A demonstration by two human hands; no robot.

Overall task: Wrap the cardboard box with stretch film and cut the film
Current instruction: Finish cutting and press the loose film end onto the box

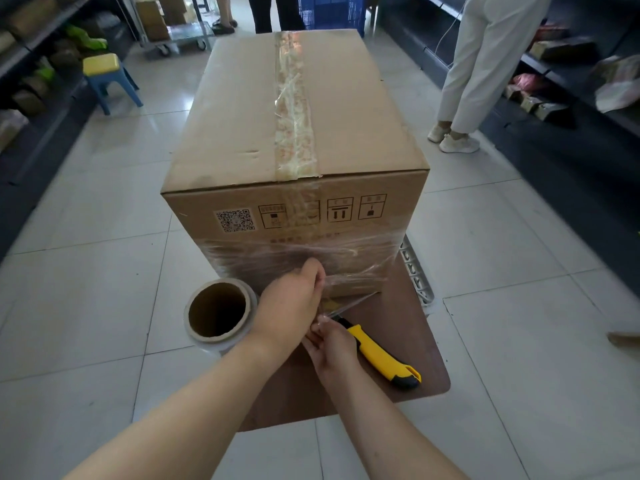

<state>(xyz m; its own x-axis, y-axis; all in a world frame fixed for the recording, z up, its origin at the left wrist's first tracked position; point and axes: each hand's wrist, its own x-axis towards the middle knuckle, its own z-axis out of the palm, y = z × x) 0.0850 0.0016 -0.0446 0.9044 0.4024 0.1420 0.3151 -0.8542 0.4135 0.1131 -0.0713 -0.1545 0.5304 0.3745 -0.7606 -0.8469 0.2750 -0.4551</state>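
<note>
A tall cardboard box with a taped seam stands on a brown board. Clear stretch film bands the lower part of its near face. A loose strand of film runs from the box's lower edge down to my hands. My left hand grips the film close to the box face. Just below it, my right hand pinches the strand between its fingers. A yellow and black utility knife lies on the board beside my right hand, blade end toward my fingers. The film roll stands upright left of my left wrist.
A grey plastic crate shows under the board's right side. A blue stool with a yellow seat stands at the left. A person in white trousers stands at the right by dark shelves. Other people and a trolley are behind the box.
</note>
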